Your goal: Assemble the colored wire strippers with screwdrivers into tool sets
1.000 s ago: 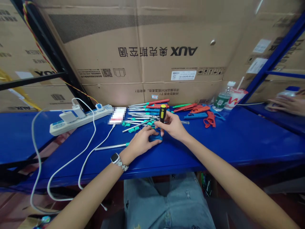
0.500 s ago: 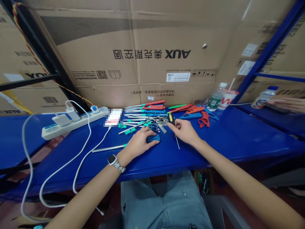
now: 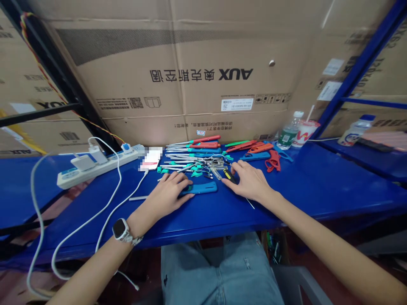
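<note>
My left hand (image 3: pixel 170 192) is closed around the middle of a long-nosed lighter (image 3: pixel 205 187). The lighter lies flat on the blue table, its blue handle pointing right and its metal tube coming out to the left under my wrist. A screwdriver (image 3: pixel 229 175) with a black and yellow handle is in my right hand (image 3: pixel 251 182), gripped by thumb and fingers, its thin shaft slanting down toward me. Just beyond both hands lies a pile of metal lighter tubes (image 3: pixel 178 162) with green parts, wires and clear pieces. Blue and red lighters (image 3: pixel 205 145) lie behind it.
Red, orange and blue plastic handle shells (image 3: pixel 260 147) lie at the back right, near a water bottle (image 3: pixel 288 131) and a paper cup (image 3: pixel 305 132). On the left are a power strip (image 3: pixel 104 163), white cables and a phone (image 3: pixel 153 159). Cardboard boxes (image 3: pixel 190 51) stand behind.
My left hand has slid left along the lighter, so more of its blue handle shows. My right hand has tipped the screwdriver, with its handle now lower and nearer the table.
</note>
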{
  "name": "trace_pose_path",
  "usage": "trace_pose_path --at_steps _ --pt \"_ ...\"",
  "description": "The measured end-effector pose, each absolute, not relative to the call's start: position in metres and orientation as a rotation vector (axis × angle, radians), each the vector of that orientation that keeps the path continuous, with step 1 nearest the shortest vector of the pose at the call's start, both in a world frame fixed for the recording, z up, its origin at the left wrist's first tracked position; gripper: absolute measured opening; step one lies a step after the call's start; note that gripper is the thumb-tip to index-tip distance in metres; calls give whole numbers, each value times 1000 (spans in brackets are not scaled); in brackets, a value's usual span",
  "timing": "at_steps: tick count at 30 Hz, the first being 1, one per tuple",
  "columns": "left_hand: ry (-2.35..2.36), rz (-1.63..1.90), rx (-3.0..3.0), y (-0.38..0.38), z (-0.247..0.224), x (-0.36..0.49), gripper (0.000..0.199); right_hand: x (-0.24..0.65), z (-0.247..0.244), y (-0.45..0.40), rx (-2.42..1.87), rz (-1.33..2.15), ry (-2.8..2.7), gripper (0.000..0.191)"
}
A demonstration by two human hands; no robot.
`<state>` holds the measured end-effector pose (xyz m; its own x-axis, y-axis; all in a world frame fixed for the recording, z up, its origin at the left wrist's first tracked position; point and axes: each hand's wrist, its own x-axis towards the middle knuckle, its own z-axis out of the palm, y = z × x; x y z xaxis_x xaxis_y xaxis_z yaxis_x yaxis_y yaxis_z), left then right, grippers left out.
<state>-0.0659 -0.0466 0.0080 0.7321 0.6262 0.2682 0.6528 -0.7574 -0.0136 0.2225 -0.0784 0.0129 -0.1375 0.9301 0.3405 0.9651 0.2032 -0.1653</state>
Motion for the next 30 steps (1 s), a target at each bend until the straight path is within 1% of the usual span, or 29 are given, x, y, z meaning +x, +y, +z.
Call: trace_pose_path --at_steps 3,5,8,10,13,16,21,25,27,30 --pt "-1020 -339 -2844 -44 8 -66 27 207 15 -74 -1388 -109 -2349 34" --pt "-1018 -341 -2866 -42 8 -60 25 197 15 -66 -1224 -43 -2494 39" --pt "-986 -376 -2903 -42 6 -56 24 188 14 -53 -1154 29 -2634 31" --pt "-973 -458 -2896 -43 3 -60 29 188 14 -48 -1116 35 -2679 26" --pt "-1005 -576 -2828 -45 -1 -74 34 195 16 -46 -1026 23 -2663 27" --pt "-1012 -594 -2778 -41 3 -89 30 207 22 -44 -950 -8 -2579 28" --pt "-923 -661 -2702 2 36 -83 39 225 44 -12 -1018 -161 -2455 29" --pt "-1016 -492 -2589 64 62 -49 45 235 57 45 -1193 -328 -2411 32" --pt "-1097 -463 -2573 96 66 -32 48 237 60 76 -1294 -385 -2415 34" --pt "-1298 -528 -2601 133 59 -14 47 238 61 111 -1434 -423 -2432 34"
